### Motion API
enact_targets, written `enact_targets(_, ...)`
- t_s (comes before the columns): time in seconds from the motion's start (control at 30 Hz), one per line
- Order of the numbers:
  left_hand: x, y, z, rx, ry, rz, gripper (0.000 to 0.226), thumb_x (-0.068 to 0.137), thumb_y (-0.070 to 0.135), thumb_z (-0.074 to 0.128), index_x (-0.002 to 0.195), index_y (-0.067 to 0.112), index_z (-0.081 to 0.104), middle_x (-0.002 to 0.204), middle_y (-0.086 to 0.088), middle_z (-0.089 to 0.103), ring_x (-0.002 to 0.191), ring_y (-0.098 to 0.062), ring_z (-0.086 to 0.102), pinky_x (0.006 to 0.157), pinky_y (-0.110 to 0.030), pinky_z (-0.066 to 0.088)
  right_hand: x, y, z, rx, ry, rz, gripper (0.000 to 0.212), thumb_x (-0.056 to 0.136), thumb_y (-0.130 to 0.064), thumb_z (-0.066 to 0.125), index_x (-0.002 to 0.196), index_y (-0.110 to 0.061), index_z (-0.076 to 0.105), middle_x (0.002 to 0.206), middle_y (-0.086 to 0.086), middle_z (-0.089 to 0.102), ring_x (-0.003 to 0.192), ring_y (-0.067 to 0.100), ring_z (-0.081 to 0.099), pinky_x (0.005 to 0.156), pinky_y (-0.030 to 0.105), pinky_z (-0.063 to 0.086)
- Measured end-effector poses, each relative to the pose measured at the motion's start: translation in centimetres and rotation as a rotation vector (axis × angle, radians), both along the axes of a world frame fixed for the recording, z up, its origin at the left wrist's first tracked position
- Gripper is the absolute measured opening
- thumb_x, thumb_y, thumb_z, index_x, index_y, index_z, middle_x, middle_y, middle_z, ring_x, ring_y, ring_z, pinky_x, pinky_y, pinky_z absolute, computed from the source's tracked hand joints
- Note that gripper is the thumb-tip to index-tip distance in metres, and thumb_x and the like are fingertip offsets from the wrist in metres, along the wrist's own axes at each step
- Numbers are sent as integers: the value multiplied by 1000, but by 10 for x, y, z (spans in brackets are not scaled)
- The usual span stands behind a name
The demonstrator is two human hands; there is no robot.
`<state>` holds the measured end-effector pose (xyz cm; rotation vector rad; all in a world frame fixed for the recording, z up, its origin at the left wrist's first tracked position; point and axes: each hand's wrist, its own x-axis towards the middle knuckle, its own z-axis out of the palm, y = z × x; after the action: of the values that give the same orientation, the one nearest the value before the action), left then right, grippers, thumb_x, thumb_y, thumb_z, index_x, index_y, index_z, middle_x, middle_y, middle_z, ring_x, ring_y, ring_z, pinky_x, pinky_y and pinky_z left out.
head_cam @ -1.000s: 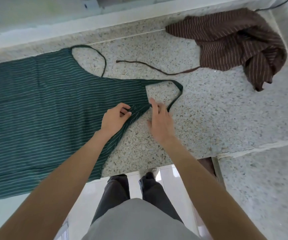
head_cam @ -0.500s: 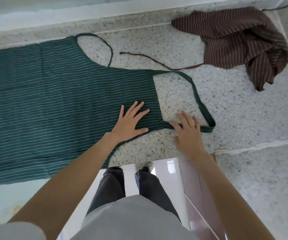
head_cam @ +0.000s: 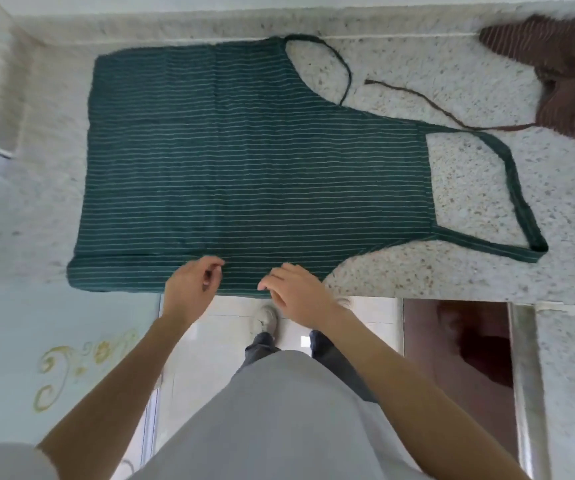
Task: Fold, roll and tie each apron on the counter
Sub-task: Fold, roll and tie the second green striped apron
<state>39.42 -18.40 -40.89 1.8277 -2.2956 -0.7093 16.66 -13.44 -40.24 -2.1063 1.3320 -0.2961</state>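
We find the green striped apron [head_cam: 244,168] spread flat on the speckled counter [head_cam: 452,278], bib end to the right, its neck loop [head_cam: 518,199] lying open on the stone and one waist tie [head_cam: 334,60] curled at the far edge. The near hem runs along the counter's front edge. Both hands sit at that near edge. The left hand [head_cam: 190,289] has its fingers curled with the tips at the cloth — we cannot tell whether they actually pinch the fabric. The right hand [head_cam: 296,292] also shows bent fingers over the hem; the grip, if any, is hidden beneath the hand. A second, brown striped apron [head_cam: 563,74] lies bunched at the far right, well apart from the green one, its tie [head_cam: 428,105] trailing left across the counter — the tie's end lies near the green waist tie.
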Motion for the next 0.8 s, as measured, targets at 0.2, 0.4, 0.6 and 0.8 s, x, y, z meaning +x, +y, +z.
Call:
enact_targets(0.2, 62, 6, -15, 7, -172, -266, 64, 88, 67, 26, 132, 26, 47, 131, 2, 48, 122, -21, 42, 107, -50, 30, 32, 0, -28, -70, 281, -218, 50, 82, -48, 48, 125, -24, 54, 132, 4, 50, 126, 23, 41, 108, 56, 27)
enact_targets(0.4, 62, -40, -20, 23, -210, -400, 96, 65, 76, 58, 142, 27, 29, 152, 0, 25, 142, -21, 16, 114, -58, 6, 42, -38, -13, 70, 569, -135, 98, 70, -65, 64, 145, -17, 22, 157, 7, 9, 145, 25, 2, 110, 62, -4)
enact_targets(0.6, 61, -39, -24, 40, -376, -611, 104, 54, 71, 70, 136, 32, 19, 157, -5, -6, 143, -30, -13, 105, -67, -7, 60, -22, -10, 33, 830, -67, 83, 69, -59, 70, 133, -20, 36, 155, 24, 0, 140, 47, -2, 106, 70, 0)
enact_targets(0.8, 71, -43, -20, 39, -258, -621, 77, 73, 41, 68, 138, 32, 28, 158, -4, -2, 144, -29, -12, 109, -66, -3, 77, 7, -18, -186, 772, -138, 73, 54, -51, 82, 115, -19, 56, 141, 18, 40, 131, 33, 31, 109, 63, 12)
